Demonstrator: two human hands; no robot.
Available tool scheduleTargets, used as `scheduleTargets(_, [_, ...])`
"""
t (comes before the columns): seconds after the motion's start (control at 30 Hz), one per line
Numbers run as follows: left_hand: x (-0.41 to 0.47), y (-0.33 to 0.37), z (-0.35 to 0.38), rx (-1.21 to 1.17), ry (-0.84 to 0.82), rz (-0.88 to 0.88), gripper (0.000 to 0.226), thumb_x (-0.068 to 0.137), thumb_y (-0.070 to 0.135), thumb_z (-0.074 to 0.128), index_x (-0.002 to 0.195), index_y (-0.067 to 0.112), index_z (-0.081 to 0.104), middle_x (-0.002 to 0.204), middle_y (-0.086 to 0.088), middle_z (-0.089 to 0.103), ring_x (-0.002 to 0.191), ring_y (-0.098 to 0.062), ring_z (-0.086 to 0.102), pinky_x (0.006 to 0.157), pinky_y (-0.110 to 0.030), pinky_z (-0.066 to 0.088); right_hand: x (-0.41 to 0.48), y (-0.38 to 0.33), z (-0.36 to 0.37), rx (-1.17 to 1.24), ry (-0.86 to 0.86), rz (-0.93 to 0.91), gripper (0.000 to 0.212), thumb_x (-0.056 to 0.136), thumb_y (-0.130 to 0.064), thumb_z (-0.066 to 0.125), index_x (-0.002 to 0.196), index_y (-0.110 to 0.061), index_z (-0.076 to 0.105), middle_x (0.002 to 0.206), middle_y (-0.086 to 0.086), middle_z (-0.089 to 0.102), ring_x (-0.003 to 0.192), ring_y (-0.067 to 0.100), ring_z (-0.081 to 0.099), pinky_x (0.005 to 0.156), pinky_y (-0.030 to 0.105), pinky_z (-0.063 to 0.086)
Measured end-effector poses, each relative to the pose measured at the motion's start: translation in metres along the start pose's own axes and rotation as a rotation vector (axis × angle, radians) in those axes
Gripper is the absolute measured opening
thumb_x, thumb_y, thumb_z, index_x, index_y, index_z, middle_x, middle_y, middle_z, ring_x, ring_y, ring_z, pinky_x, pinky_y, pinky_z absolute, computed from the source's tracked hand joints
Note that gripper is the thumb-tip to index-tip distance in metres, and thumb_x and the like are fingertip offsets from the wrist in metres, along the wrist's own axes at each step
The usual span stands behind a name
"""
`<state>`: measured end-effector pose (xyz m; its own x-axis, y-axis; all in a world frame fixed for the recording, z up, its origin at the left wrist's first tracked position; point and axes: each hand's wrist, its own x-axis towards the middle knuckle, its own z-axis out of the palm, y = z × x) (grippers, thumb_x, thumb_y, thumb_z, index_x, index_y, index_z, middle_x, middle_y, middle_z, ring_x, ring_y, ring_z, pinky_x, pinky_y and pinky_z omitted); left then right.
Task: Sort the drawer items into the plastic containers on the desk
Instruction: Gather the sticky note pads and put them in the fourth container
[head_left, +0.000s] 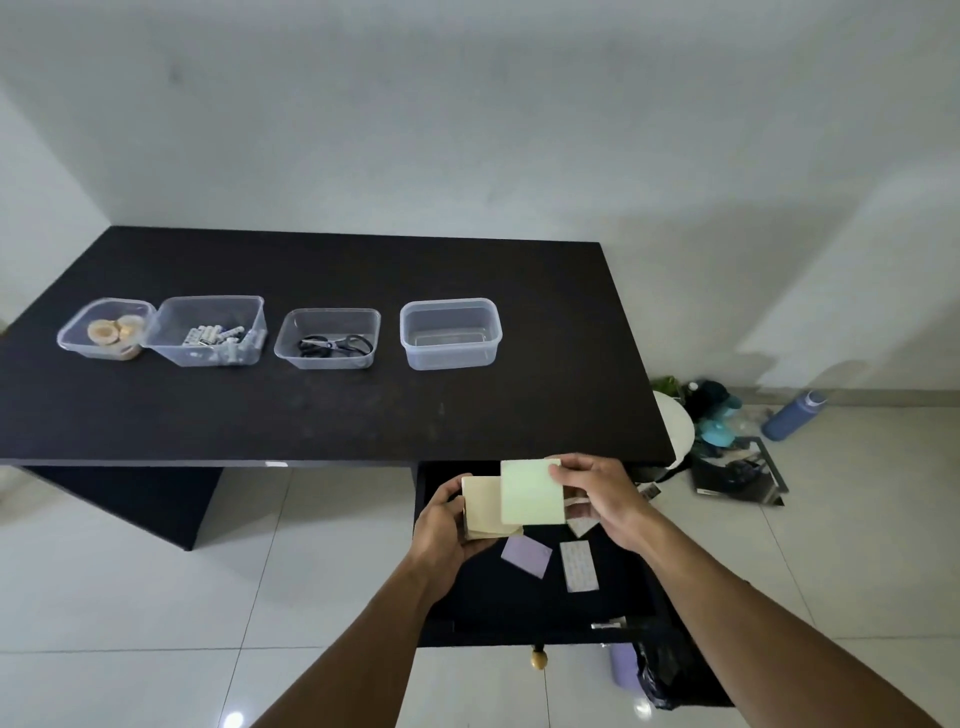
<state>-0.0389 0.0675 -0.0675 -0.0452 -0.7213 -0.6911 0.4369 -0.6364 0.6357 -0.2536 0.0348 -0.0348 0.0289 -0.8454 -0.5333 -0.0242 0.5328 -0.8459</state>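
Note:
Over the open black drawer (524, 618), my left hand (441, 530) holds a cream sticky-note pad (483, 506). My right hand (597, 493) grips a pale green pad (530, 491) that overlaps the cream one. A purple pad (525, 556) and a white sheet of adhesive strips (578, 565) lie in the drawer. Four clear containers stand in a row on the black desk (363, 415): one with tape rolls (104, 328), one with batteries (210, 330), one with scissors (328, 338), and an empty one (451, 333) at the right.
The drawer has a round brass knob (538, 659) at its front. To the right of the desk, the floor holds a white stool (675, 426), a blue bottle (792, 415), dark bags and clutter (737, 467). A black bag (665, 675) sits below the drawer.

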Motion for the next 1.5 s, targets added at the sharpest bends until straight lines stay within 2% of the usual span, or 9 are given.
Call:
scheduleTargets(0.3, [0.002, -0.002, 0.0, 0.054, -0.039, 0.013, 0.036, 0.107, 0.014, 0.03, 0.123, 0.022, 0.06, 0.12, -0.013, 0.067, 0.11, -0.033, 0.066, 0.087, -0.051, 0.059, -0.004, 0.02, 0.033, -0.005, 0.011, -0.033, 0.021, 0.087, -0.008, 0.074, 0.108, -0.009, 0.073, 0.1, 0.009, 0.074, 0.089, 0.022, 0.075, 0.066, 0.042, 0.063])
scheduleTargets(0.43, [0.003, -0.005, -0.004, 0.053, -0.101, -0.006, 0.031, 0.105, 0.032, 0.042, 0.127, 0.02, 0.06, 0.119, -0.013, 0.071, 0.109, -0.032, 0.069, 0.09, -0.049, 0.058, -0.002, 0.022, 0.04, -0.006, 0.067, -0.073, 0.026, 0.085, -0.007, 0.077, 0.11, -0.008, 0.073, 0.091, 0.009, 0.069, 0.086, 0.019, 0.075, 0.063, 0.043, 0.063])
scheduleTargets(0.6, [0.01, -0.002, -0.002, 0.04, -0.099, -0.005, 0.026, 0.101, 0.01, 0.05, 0.124, 0.018, 0.059, 0.126, -0.016, 0.064, 0.114, -0.037, 0.063, 0.091, -0.054, 0.056, 0.004, 0.026, 0.041, -0.107, 0.117, -0.123, 0.027, 0.083, -0.017, 0.08, 0.109, -0.015, 0.073, 0.086, 0.001, 0.067, 0.087, 0.015, 0.071, 0.06, 0.032, 0.061])
scheduleTargets(0.77, [0.015, 0.0, 0.0, -0.021, -0.073, -0.007, 0.028, 0.102, 0.009, 0.048, 0.127, 0.018, 0.058, 0.128, -0.015, 0.064, 0.114, -0.036, 0.063, 0.085, -0.05, 0.058, 0.014, 0.048, 0.02, -0.046, 0.217, -0.038, 0.015, 0.091, -0.03, 0.07, 0.098, -0.017, 0.073, 0.088, 0.006, 0.068, 0.076, 0.015, 0.064, 0.058, 0.03, 0.056])
scheduleTargets(0.87, [0.022, 0.003, 0.0, -0.046, -0.062, -0.001, 0.031, 0.102, 0.008, 0.047, 0.13, 0.018, 0.055, 0.128, -0.014, 0.063, 0.115, -0.035, 0.063, 0.081, -0.048, 0.059, 0.03, 0.077, -0.002, -0.252, 0.297, -0.011, 0.014, 0.091, -0.023, 0.07, 0.098, -0.012, 0.072, 0.097, 0.008, 0.067, 0.083, 0.015, 0.064, 0.06, 0.023, 0.054])
scheduleTargets(0.97, [0.03, 0.005, 0.002, -0.068, -0.067, 0.016, 0.031, 0.102, 0.007, 0.047, 0.13, 0.018, 0.055, 0.128, -0.013, 0.064, 0.115, -0.035, 0.063, 0.08, -0.047, 0.058, 0.051, 0.098, -0.022, -0.562, 0.332, -0.007, 0.027, 0.088, -0.016, 0.069, 0.114, -0.007, 0.069, 0.113, 0.009, 0.069, 0.1, 0.018, 0.066, 0.068, 0.01, 0.046])
scheduleTargets(1.1, [0.041, 0.004, 0.006, -0.085, -0.082, 0.036, 0.033, 0.102, 0.007, 0.047, 0.132, 0.018, 0.055, 0.128, -0.013, 0.064, 0.115, -0.034, 0.063, 0.076, -0.044, 0.059, 0.083, 0.11, -0.032, -0.777, 0.328, -0.029, 0.046, 0.09, -0.02, 0.067, 0.133, -0.008, 0.058, 0.133, 0.008, 0.059, 0.121, 0.024, 0.058, 0.091, 0.028, 0.051])
scheduleTargets(1.2, [0.049, -0.001, 0.007, -0.087, -0.084, 0.043, 0.034, 0.101, 0.006, 0.048, 0.132, 0.017, 0.056, 0.128, -0.012, 0.065, 0.115, -0.034, 0.064, 0.08, -0.045, 0.058, 0.105, 0.118, -0.03, -0.926, 0.303, -0.062, 0.052, 0.089, -0.025, 0.065, 0.138, -0.013, 0.052, 0.136, 0.005, 0.052, 0.125, 0.027, 0.052, 0.096, 0.038, 0.052])
scheduleTargets(1.5, [0.064, -0.013, -0.004, -0.054, -0.091, 0.055, 0.034, 0.101, 0.007, 0.049, 0.131, 0.019, 0.057, 0.128, -0.012, 0.066, 0.116, -0.034, 0.065, 0.083, -0.046, 0.059, 0.135, 0.136, -0.036, -1.177, 0.283, -0.016, 0.07, 0.092, -0.039, 0.063, 0.148, -0.015, 0.03, 0.145, 0.011, 0.041, 0.135, 0.031, 0.04, 0.108, 0.045, 0.041])
